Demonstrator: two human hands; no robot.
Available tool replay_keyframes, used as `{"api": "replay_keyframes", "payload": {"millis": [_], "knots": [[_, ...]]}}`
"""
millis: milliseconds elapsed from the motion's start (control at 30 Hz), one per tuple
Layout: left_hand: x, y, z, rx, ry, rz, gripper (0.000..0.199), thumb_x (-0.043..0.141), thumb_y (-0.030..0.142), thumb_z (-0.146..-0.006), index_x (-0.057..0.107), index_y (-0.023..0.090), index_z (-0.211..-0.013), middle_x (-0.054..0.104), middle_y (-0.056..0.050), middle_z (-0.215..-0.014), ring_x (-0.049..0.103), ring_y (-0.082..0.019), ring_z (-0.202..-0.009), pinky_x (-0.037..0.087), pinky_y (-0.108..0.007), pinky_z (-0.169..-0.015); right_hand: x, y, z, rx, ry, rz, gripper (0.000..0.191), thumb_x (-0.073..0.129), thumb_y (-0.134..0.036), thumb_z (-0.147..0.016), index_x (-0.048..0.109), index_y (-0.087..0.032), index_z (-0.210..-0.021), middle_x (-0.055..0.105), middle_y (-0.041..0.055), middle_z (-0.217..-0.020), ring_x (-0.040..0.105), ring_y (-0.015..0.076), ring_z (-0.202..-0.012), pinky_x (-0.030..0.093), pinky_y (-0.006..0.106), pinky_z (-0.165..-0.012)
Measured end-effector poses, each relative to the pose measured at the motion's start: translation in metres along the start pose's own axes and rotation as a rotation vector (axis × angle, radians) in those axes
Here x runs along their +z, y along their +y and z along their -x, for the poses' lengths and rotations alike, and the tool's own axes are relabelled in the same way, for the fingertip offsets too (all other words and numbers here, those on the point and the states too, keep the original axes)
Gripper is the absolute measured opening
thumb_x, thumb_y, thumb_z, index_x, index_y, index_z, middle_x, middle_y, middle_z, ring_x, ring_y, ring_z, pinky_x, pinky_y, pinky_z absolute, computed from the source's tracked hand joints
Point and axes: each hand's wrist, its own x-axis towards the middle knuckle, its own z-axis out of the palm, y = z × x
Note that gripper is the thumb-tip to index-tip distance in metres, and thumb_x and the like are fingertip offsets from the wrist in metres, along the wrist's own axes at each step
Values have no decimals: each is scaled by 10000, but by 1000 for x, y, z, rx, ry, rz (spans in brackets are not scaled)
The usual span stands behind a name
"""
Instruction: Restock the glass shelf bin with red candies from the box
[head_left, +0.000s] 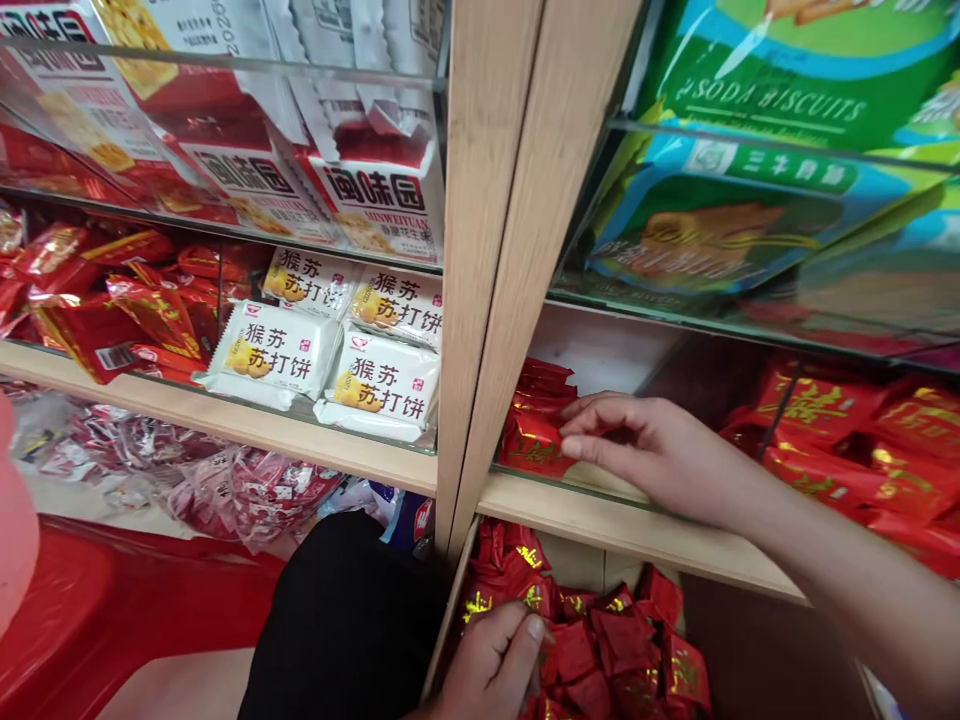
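Note:
My right hand reaches into the low right-hand shelf bay. Its fingers are stretched out, thumb apart, with the tips against a row of small red packets with gold print. Down at the bottom, my left hand is over an open cardboard box. Thumb and fingers are pressed together there; what they hold, if anything, is hidden. More red packets with gold marks lie heaped in the box, right beside the left hand.
A wooden upright divides the shelves. White cracker packets stand left of it, behind a glass lip. Green soda biscuit packs sit above my right hand. A red plastic surface and a black-clothed knee are at lower left.

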Motion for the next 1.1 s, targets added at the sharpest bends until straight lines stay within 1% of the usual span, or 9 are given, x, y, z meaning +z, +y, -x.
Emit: {"api": "replay_keyframes", "payload": {"millis": [67, 133, 233, 333, 400, 533, 833, 967, 1100], "knots": [[2, -3, 0, -3, 24, 3, 501, 332, 599, -818, 560, 176, -676, 484, 28, -432, 394, -76, -336, 268, -198, -352, -9, 3, -8, 107, 16, 131, 210, 474, -315, -810, 645, -194, -815, 682, 10, -824, 616, 146, -766, 454, 255, -713], [4, -5, -1, -3, 40, 9, 504, 328, 600, -818, 551, 172, -673, 471, 33, -428, 388, -73, -333, 267, -194, -350, -12, 9, -19, 245, 5, 420, 230, 442, -259, -823, 641, -178, -904, 688, 42, -889, 627, 158, -809, 449, 248, -702], [5, -6, -1, -15, 6, 6, 512, 319, 611, -814, 537, 165, -690, 467, 37, -439, 386, -67, -337, 272, -186, -351, -6, 20, -37, 342, -182, 705, 246, 592, -247, -711, 647, -136, -923, 683, 110, -934, 635, 220, -841, 451, 260, -637], [5, -7, -3, -29, 1, 9, 510, 319, 619, -809, 517, 164, -692, 459, 41, -447, 385, -63, -343, 275, -180, -355, 3, 31, -51, 357, -303, 720, 426, 739, -187, -528, 639, -101, -933, 684, 134, -921, 645, 241, -797, 448, 252, -582], [4, -7, -3, -32, 1, 13, 495, 326, 613, -811, 503, 167, -685, 453, 44, -446, 384, -62, -349, 276, -177, -360, 4, 34, -55, 350, -325, 731, 410, 706, -180, -588, 619, -89, -978, 671, 151, -969, 638, 238, -854, 450, 250, -616], [4, -5, -3, -33, -21, 4, 485, 325, 602, -818, 506, 169, -697, 442, 51, -451, 384, -62, -357, 271, -175, -364, -4, 31, -59, 331, -336, 748, 220, 545, -208, -777, 621, -107, -957, 661, 140, -998, 623, 204, -909, 463, 276, -692], [3, -1, -1, -47, -44, -4, 474, 331, 598, -817, 492, 172, -685, 438, 56, -459, 397, -69, -373, 284, -182, -378, -13, 31, -74, 555, -215, 786, 287, 532, -232, -824, 546, -112, -1084, 623, 110, -1085, 599, 185, -967, 482, 331, -780], [3, 2, -1, -48, -48, -40, 489, 320, 615, -808, 485, 174, -675, 443, 50, -459, 399, -77, -378, 291, -190, -385, -13, 34, -76, 582, -210, 739, 334, 626, -216, -737, 574, -110, -1050, 670, 92, -942, 637, 157, -798, 503, 271, -672], [4, 4, 0, -48, -64, -69, 489, 321, 603, -815, 503, 168, -688, 445, 45, -468, 410, -83, -398, 314, -196, -410, -12, 30, -71, 579, -218, 692, 354, 661, -152, -645, 616, -111, -994, 685, 77, -813, 637, 146, -687, 465, 191, -529]]}}
